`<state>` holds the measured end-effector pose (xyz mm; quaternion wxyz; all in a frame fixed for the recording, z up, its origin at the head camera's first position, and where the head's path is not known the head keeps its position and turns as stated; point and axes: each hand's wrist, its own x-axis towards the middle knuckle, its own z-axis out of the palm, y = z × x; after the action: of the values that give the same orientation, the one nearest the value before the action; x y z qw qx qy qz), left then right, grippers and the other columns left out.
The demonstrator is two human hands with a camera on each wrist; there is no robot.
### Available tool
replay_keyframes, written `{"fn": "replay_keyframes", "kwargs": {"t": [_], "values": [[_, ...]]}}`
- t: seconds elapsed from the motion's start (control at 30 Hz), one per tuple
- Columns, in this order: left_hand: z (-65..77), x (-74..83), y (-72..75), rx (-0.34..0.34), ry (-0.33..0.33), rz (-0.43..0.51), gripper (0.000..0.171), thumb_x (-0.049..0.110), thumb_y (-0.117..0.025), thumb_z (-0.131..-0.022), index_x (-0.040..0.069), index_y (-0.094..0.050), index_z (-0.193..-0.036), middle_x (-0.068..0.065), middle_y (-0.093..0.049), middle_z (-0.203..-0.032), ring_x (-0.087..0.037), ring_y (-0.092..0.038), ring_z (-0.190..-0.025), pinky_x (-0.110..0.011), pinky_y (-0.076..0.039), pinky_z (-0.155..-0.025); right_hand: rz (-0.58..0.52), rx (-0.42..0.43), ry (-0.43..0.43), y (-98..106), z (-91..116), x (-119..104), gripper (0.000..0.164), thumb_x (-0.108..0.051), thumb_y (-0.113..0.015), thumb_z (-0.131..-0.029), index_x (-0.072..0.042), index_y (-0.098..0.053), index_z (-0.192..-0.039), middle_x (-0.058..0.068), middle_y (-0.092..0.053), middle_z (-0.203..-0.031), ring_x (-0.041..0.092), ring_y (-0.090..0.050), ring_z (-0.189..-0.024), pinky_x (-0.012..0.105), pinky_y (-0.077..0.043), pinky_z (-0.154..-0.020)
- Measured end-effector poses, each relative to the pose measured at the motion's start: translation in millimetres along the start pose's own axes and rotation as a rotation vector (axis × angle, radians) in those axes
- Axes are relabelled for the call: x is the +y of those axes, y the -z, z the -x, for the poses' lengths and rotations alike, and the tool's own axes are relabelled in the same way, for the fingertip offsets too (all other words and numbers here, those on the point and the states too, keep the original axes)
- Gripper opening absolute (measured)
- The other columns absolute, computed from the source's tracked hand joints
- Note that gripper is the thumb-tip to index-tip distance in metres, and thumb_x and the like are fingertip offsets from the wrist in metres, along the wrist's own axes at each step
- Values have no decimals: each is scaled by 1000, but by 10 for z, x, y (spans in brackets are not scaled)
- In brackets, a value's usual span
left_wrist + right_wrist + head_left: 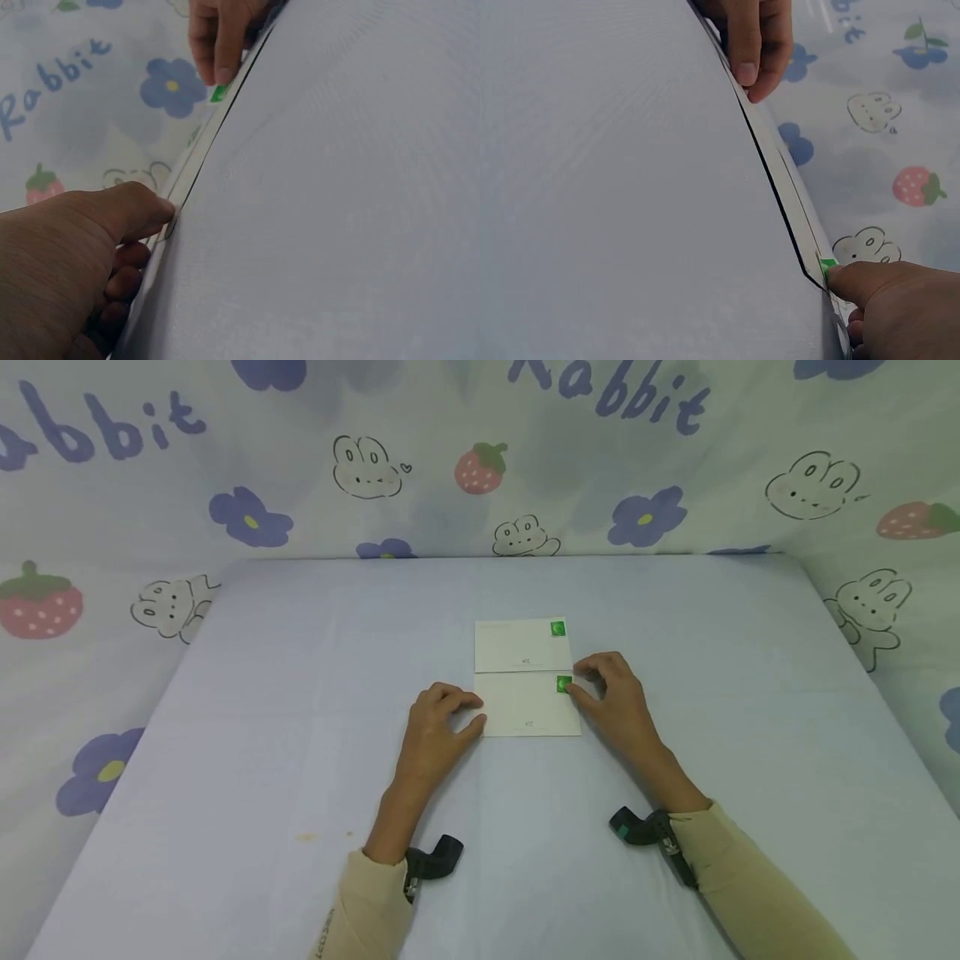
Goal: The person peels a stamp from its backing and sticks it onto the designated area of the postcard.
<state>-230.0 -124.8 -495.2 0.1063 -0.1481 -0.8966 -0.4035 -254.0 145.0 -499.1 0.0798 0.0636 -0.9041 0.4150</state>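
Two cream envelopes lie one above the other on the white table, each with a green stamp in its upper right corner. The far envelope [517, 643] meets the near envelope [525, 706] along its lower edge. My left hand [435, 731] holds the near envelope's left edge with curled fingers and thumb. At the other end, my right hand [618, 706] grips its upper right corner, the thumb over part of the green stamp [563, 684]. In the right wrist view a dark shadow runs under the front edge of the near envelope [784, 184]. Some fingertips are hidden.
A white cloth covers the table [247, 693]. Behind it and at the sides hangs a curtain [420, 518] printed with rabbits, strawberries and blue flowers. Small yellowish stains [306, 837] mark the cloth at the front left.
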Motion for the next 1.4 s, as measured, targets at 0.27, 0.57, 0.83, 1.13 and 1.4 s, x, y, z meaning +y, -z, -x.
{"fn": "replay_keyframes", "kwargs": {"t": [0.27,0.57,0.83,1.13,1.4], "values": [[20,6,4,-10,32,8,16,9,-80,-85,8,-75,-100,-5,-61,-105,-25,-54,-97,-38,-44,-86,5,132,164,12,71,21,26,-8,-71,-94,-7,-68,-120,6,-61,-122,21,-60,-110,38,-49,-93],[11,-3,-2,-1,19,5,16,9,-81,-85,9,-75,-100,-4,-61,-105,-24,-53,-96,-37,-44,-84,23,103,408,-6,133,7,26,6,-72,-88,0,-74,-113,7,-66,-121,24,-59,-119,25,-45,-101],[9,6,8,-5,23,5,15,9,-80,-85,9,-76,-100,-4,-61,-105,-24,-54,-96,-37,-44,-83,89,2,382,-9,119,33,23,2,-75,-87,-1,-76,-110,10,-68,-120,25,-59,-119,35,-49,-98],[28,25,24,-11,44,7,15,9,-80,-85,9,-75,-100,-5,-61,-105,-25,-53,-96,-38,-44,-83,106,87,461,0,104,-16,21,7,-73,-87,3,-75,-108,11,-69,-116,27,-60,-116,34,-48,-98],[17,29,12,-10,33,5,16,8,-80,-85,9,-75,-100,-4,-61,-105,-25,-54,-97,-38,-44,-84,37,194,559,28,93,-21,21,13,-69,-86,6,-74,-105,12,-68,-116,29,-60,-113,27,-45,-101]]}}
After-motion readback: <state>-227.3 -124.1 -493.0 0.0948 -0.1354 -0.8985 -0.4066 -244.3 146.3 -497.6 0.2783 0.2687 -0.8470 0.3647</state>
